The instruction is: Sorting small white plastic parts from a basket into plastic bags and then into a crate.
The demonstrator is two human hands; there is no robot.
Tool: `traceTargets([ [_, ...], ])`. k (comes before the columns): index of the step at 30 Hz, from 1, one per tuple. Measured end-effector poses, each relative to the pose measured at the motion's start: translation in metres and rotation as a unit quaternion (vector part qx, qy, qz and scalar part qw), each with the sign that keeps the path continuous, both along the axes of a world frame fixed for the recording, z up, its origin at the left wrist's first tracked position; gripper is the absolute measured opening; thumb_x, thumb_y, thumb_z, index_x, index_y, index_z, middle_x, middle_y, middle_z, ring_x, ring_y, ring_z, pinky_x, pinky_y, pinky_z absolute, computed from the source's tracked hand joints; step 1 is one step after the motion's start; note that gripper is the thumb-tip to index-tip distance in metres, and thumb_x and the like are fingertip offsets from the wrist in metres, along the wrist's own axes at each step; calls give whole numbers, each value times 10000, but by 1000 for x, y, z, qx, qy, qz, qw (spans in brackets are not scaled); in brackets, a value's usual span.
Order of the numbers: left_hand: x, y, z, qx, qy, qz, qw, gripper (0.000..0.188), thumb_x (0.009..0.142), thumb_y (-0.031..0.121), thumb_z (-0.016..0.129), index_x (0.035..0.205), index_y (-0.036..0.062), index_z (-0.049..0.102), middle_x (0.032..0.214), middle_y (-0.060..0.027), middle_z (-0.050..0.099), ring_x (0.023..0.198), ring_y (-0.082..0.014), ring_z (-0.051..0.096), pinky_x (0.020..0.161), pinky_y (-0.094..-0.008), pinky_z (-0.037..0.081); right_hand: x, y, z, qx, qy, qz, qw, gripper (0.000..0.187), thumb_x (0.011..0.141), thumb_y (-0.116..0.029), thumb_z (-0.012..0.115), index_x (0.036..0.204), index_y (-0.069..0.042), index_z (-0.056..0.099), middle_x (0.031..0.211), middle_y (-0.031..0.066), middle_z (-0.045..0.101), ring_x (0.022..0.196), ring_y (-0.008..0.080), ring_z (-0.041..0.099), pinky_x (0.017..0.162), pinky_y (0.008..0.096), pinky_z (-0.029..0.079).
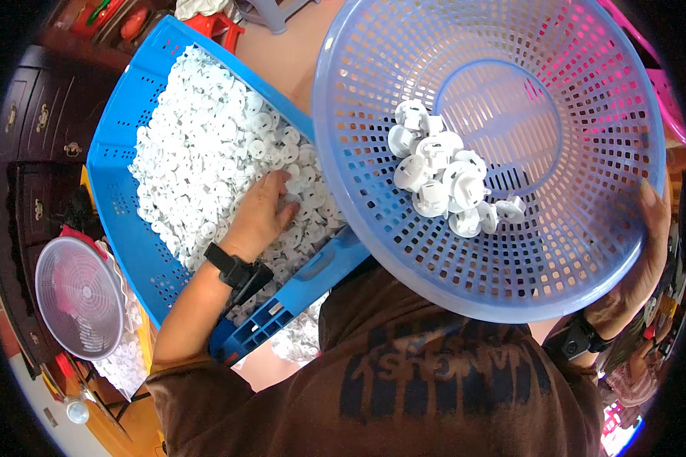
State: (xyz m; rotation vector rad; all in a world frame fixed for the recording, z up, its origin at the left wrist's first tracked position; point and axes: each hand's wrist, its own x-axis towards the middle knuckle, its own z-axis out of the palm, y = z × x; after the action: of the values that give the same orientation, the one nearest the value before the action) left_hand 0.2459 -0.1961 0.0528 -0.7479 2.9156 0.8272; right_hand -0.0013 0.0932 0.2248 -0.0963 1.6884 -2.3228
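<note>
The left hand (261,213) is dipping into a heap of white plastic fittings (206,137) inside a blue perforated crate (117,179), its pinch impossible to tell. The right hand (652,232) is gripping the rim of a translucent bluish colander (434,286), where a small cluster of white fittings (437,156) is lying.

A brown short-sleeved T-shirt (404,426) bears dark block lettering (442,373) across its front. Behind the bare left hand (262,212) is a black wristband (220,259) with a boxy black module (245,279); a similar black wrist device (573,343) sits behind the right hand (649,247).
</note>
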Motion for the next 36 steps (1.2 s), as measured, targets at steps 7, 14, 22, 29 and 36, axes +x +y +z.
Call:
traceTargets([
  [7, 13, -3, -22, -50, 75, 23, 996, 358, 771, 8, 590, 1111, 25, 481, 995, -171, 528, 869, -311, 550, 763, -376, 465, -1, 2, -5, 59, 26, -10, 998, 457, 825, -283, 619, 1164, 15, 540, 1034, 137, 638, 892, 224, 637, 836, 386, 516],
  [14, 16, -16, 21, 319, 40, 246, 914, 296, 903, 107, 539, 1196, 74, 525, 1005, -6, 571, 650, -32, 464, 498, -174, 377, -6, 9, -5, 26, 4, -2, 1000, 425, 824, -210, 606, 1170, 25, 529, 1044, 148, 627, 900, 232, 636, 818, 363, 533],
  [22, -37, 19, 144, 552, 244, 150, 783, 388, 941, 158, 470, 1300, 16, 429, 1243, -138, 521, 782, -97, 551, 507, -174, 441, -1, 3, -3, -13, 8, 0, 1000, 400, 832, -138, 568, 1195, 23, 518, 1056, 147, 615, 941, 225, 608, 861, 346, 488],
  [29, -76, 26, 153, 317, 264, 51, 909, 428, 929, 161, 477, 1330, 29, 408, 1330, -119, 469, 1107, -217, 546, 850, -322, 478, -3, 5, -4, 47, 81, 0, 996, 479, 814, -168, 586, 1239, 16, 466, 1078, 134, 590, 943, 216, 595, 877, 336, 466],
  [36, -9, -30, 7, 57, 96, 107, 988, 285, 840, 107, 610, 1102, 14, 546, 1018, -157, 558, 894, -275, 583, 777, -342, 481, -2, 3, -1, 35, 55, 38, 997, 459, 813, -162, 586, 1217, 30, 482, 1054, 140, 605, 931, 214, 601, 858, 326, 476],
])
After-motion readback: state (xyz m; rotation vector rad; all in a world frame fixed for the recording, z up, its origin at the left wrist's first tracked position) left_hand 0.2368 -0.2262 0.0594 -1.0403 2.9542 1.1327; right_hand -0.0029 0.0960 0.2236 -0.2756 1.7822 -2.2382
